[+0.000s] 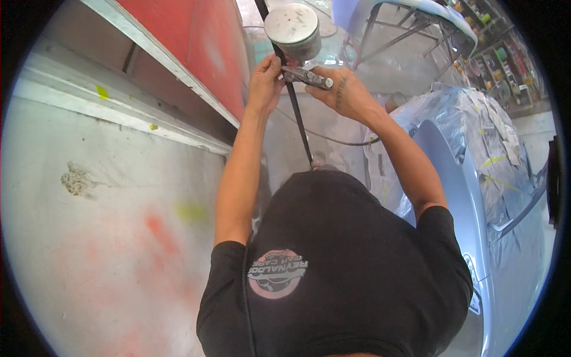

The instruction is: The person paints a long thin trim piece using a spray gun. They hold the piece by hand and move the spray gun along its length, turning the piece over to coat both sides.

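Metal spray gun (306, 77), its round silver cup (291, 33) uppermost, was held out ahead of the person's black shirt. The right hand (345, 92) had its fingers curled around the gun from the right; the left hand (266, 80) had thumb and fingers drawn narrow against the gun's left end, though whether they gripped it I could not tell. A dark bar (299, 119) ran behind the gun and on toward the shirt (357, 268), whose round emblem (277, 273) bore printed lettering. Left of the gun, just beside the left hand, stood a red panel (208, 47) with a pale edge. Right of the gun, nearer the person, a light-blue car panel (455, 190) curved beside masking sheets (482, 125), their print too small to read. Between these sides, below the gun, lay a narrow strip of floor (282, 140). Crowded shelves (505, 71) stood well to the gun's right.
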Demonstrator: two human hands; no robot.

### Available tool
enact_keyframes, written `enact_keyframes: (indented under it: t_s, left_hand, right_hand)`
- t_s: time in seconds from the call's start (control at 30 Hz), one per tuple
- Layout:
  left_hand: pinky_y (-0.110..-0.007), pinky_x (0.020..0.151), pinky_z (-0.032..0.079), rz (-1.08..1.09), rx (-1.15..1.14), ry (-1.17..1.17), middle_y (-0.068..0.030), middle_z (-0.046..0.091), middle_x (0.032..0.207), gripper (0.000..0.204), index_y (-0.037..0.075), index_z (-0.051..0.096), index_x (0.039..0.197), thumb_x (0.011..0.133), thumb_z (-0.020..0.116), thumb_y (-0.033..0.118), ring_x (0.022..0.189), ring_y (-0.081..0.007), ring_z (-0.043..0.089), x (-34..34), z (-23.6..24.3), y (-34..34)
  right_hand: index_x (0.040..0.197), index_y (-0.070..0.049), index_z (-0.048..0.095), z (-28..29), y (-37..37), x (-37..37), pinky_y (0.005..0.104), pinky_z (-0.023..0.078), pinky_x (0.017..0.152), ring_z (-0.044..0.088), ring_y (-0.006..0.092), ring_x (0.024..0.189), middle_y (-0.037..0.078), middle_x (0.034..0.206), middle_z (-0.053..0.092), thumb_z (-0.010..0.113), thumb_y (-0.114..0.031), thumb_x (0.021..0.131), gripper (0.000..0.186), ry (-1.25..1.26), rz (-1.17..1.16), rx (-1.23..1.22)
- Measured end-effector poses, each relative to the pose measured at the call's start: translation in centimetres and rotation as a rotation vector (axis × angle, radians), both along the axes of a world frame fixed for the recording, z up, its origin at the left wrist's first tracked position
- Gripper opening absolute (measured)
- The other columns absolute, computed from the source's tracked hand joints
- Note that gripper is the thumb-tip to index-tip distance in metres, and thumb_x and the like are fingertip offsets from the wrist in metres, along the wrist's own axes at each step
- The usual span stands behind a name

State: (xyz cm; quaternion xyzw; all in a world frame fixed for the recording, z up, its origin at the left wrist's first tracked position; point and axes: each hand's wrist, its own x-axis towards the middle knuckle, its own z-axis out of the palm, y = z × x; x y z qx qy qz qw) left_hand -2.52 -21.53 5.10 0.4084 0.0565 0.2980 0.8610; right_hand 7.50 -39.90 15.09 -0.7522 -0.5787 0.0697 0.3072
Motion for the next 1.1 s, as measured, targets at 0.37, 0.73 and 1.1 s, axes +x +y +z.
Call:
enact_keyframes:
  t_s: [0.37,0.73,1.1]
  left_hand:
    - [-0.04,0.083,0.061,0.148,-0.005,-0.041,-0.0049,0.067,0.095,0.023,0.001,0.065,0.11,0.105,0.058,0.022,0.09,-0.0184,0.066,0.7,1.3,1.2]
    - [-0.038,0.081,0.056,0.157,-0.001,-0.059,-0.0064,0.069,0.099,0.025,0.004,0.063,0.117,0.104,0.058,0.025,0.091,-0.0198,0.066,1.2,3.0,3.4]
    - [-0.056,0.1,0.05,0.049,0.059,-0.048,-0.0084,0.064,0.104,0.027,0.008,0.058,0.124,0.104,0.058,0.026,0.097,-0.0245,0.061,3.8,5.9,8.8]
  right_hand:
    - [0.1,-0.001,0.066,-1.4,-0.3,-0.3,0.0452,0.05,0.069,0.064,0.0404,0.071,0.021,0.075,0.066,0.071,-0.024,0.091,0.026,0.056,-0.014,-0.026]
    - [0.113,-0.001,0.068,-3.4,-1.6,-0.6,0.0441,0.052,0.074,0.068,0.0381,0.077,0.023,0.085,0.07,0.072,-0.029,0.092,0.035,0.182,-0.09,-0.11]
    - [0.119,-0.012,0.069,-8.8,-1.5,0.9,0.0518,0.055,0.083,0.069,0.0433,0.091,0.025,0.093,0.072,0.07,-0.028,0.087,0.035,0.263,-0.215,-0.185]
